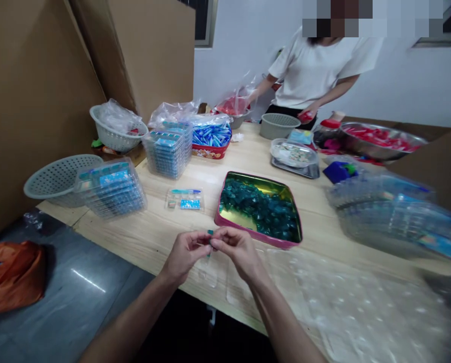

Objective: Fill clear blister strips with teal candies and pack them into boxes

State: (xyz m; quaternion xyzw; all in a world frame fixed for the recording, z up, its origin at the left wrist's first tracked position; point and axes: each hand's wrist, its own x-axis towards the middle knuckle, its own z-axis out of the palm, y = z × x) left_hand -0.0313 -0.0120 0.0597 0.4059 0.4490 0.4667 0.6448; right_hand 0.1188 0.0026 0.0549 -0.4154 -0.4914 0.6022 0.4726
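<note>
My left hand [185, 252] and my right hand [237, 250] meet over the near edge of the wooden table [160, 229]. Both pinch one small teal piece [210, 237] between their fingertips. Clear plastic blister trays [213, 272] lie on the table right under my hands. Just beyond my right hand stands a pink-rimmed metal tin [229, 214] full of teal pieces [266, 206]. A filled clear pack [184, 199] with a blue item lies further ahead.
Stacks of filled packs [112, 189] [168, 148] stand at the left beside white baskets [59, 176] [115, 133]. More clear trays [395, 212] pile up at the right. A person in a white shirt [316, 65] works at the far end near a steel bowl [384, 138].
</note>
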